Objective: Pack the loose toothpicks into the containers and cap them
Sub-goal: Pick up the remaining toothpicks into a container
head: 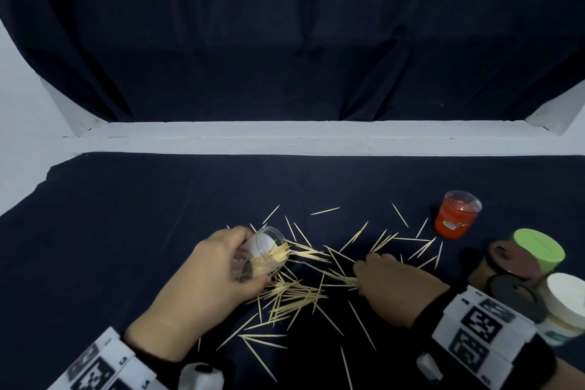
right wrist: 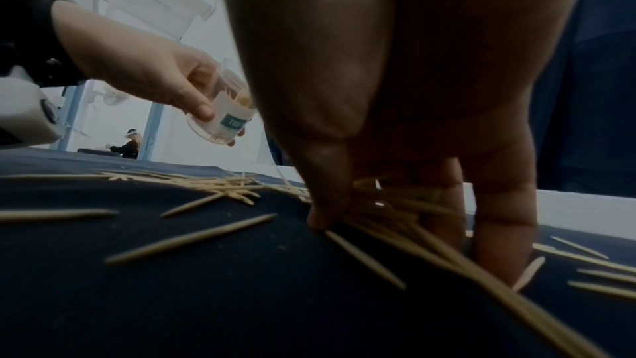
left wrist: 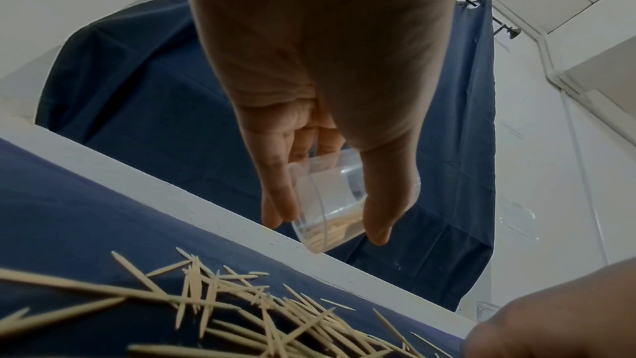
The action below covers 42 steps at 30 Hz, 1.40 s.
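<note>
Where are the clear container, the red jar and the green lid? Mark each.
clear container (head: 267,247), head view, its transparent side wall
red jar (head: 456,218), head view, its red body
green lid (head: 539,247), head view, its flat top

The container (head: 265,252) in the left hand's (head: 209,275) grip is clear, glossy plastic with a white paper label. Pale, matt wooden toothpicks (head: 294,294) lie under and beside both grips on dark, matt woven cloth (head: 142,231).

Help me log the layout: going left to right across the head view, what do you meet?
Left hand → clear container it grips → toothpick pile → right hand → red jar → green lid
</note>
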Available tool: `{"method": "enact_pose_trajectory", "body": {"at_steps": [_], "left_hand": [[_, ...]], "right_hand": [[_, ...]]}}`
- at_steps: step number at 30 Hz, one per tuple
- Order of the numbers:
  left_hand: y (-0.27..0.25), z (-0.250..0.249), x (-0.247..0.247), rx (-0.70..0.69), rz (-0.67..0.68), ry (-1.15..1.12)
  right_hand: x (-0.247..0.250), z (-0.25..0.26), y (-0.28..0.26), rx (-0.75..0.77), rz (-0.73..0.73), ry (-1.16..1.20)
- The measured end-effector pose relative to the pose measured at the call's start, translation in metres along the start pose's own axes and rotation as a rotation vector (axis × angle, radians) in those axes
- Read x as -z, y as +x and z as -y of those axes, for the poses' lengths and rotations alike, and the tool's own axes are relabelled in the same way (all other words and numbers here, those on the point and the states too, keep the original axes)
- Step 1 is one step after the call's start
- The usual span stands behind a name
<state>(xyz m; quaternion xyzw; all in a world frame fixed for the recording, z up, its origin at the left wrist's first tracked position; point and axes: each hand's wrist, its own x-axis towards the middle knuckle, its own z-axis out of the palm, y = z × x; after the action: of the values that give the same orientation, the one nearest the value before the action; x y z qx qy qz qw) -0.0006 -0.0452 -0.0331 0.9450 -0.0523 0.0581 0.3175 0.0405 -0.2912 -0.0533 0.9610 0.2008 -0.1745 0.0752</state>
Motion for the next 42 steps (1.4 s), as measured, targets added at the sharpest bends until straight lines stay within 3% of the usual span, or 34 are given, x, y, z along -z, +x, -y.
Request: {"method": "enact_pose_trajectory", "body": {"at_steps": [6,12,15,21,27,31,42], "left_hand": [[0.0,0.004,-0.001,0.014,-0.004,0.009],[0.002,0.003,-0.003,0.019,0.003,0.015],[0.003,0.002,-0.004,0.027,0.005,0.014],[0.004,-0.001,-0.006,0.041,0.014,-0.045],[0.003,-0.008,-0.011,0.033,0.045,-0.158],[0.0,-0.015,-0.015,0.031,0.032,-0.231],[0.001,-0.025,-0.015,0.054,-0.072,-0.242]], "right_hand": [[0.0,0.0,0.001,0.016,-0.069,0.005],[0.008,-0.014,0.013,0.053,-0.144,0.207],[0.022,-0.015,0.018,0.024,-0.284,0.481],[0.055,0.014,0.015,0.135,-0.618,1.102],[0.066,0.054,0.011,0.25,-0.845,1.357],[0.058,0.068,0.01,0.261,-0.86,1.395],[0.051,0.073,0.007,0.317,-0.674,1.59]]}}
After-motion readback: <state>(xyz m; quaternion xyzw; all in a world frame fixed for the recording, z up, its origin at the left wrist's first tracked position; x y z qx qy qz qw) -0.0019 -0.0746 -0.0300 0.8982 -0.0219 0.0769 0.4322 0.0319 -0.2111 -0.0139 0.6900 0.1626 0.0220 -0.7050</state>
